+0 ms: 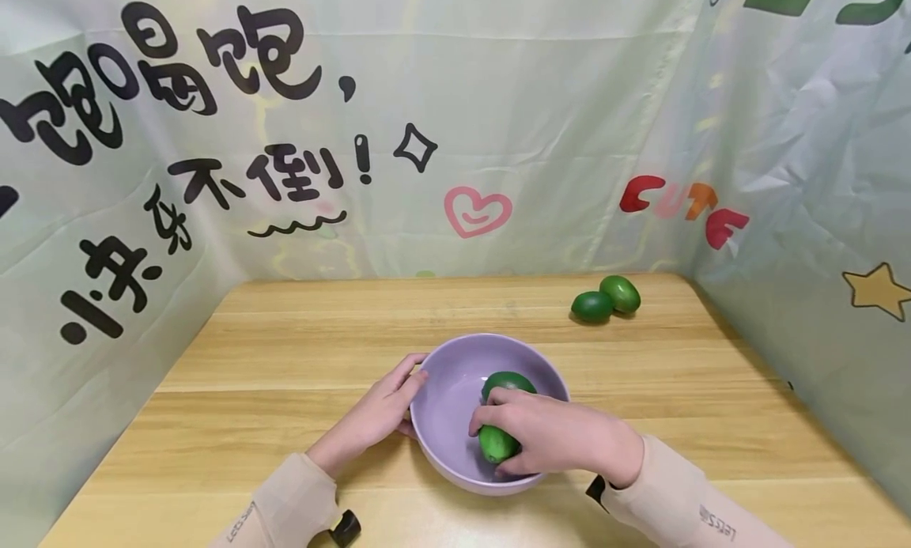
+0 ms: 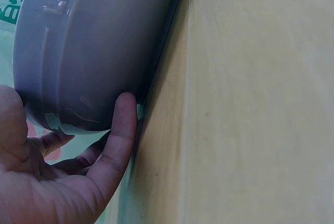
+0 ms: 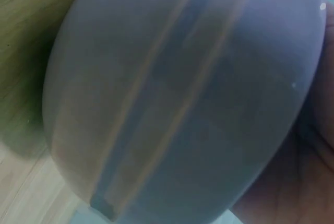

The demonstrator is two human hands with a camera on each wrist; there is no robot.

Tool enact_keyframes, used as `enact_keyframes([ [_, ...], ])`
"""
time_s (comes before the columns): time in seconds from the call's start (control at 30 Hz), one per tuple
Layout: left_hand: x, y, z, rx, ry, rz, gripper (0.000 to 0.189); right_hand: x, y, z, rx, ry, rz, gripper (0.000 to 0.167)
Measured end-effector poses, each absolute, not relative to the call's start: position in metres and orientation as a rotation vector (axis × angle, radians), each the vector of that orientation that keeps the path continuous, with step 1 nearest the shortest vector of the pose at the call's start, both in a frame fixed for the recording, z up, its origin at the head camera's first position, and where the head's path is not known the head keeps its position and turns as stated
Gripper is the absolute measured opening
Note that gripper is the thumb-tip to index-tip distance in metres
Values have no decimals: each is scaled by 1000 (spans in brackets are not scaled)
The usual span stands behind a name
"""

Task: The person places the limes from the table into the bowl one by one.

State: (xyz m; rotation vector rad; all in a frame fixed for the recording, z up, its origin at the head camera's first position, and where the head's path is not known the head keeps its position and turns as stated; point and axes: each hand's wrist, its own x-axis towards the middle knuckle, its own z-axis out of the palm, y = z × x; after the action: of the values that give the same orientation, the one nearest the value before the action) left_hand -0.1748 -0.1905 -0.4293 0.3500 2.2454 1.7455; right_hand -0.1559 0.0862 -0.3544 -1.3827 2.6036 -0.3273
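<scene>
A lilac bowl (image 1: 444, 421) stands on the wooden table, with raised lettering on its outer wall in the left wrist view. My left hand (image 1: 379, 408) holds its left side, thumb at the rim and fingers curved along the outer wall. My right hand (image 1: 548, 429) reaches inside over the right rim and grips a bright green lime (image 1: 497, 445) between thumb and fingers. Just behind that one lies a darker green lime (image 1: 508, 383), partly covered by the hand. In the right wrist view the bowl's outer wall (image 3: 172, 98) fills most of the picture and hides the fingertips.
Toward the back right of the table (image 1: 285, 358), a dark green lime (image 1: 592, 307) and a lighter lime (image 1: 621, 294) lie side by side. Printed cloth (image 1: 555, 121) walls in the back and both sides of the table.
</scene>
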Motion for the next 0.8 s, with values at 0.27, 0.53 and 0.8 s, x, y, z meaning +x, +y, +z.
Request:
enact_keyframes([
  [0.27, -176, -191, -431, 348, 2240, 1750, 42, -157, 86, -357, -1368, 2611, -299, 44],
  [0.53, -176, -191, -430, 350, 2240, 1748, 42, -157, 84, -359, -1360, 2603, -283, 45],
  [0.8, -176, -190, -430, 347, 2242, 1744, 42, -157, 84, -362, -1348, 2603, -277, 45],
])
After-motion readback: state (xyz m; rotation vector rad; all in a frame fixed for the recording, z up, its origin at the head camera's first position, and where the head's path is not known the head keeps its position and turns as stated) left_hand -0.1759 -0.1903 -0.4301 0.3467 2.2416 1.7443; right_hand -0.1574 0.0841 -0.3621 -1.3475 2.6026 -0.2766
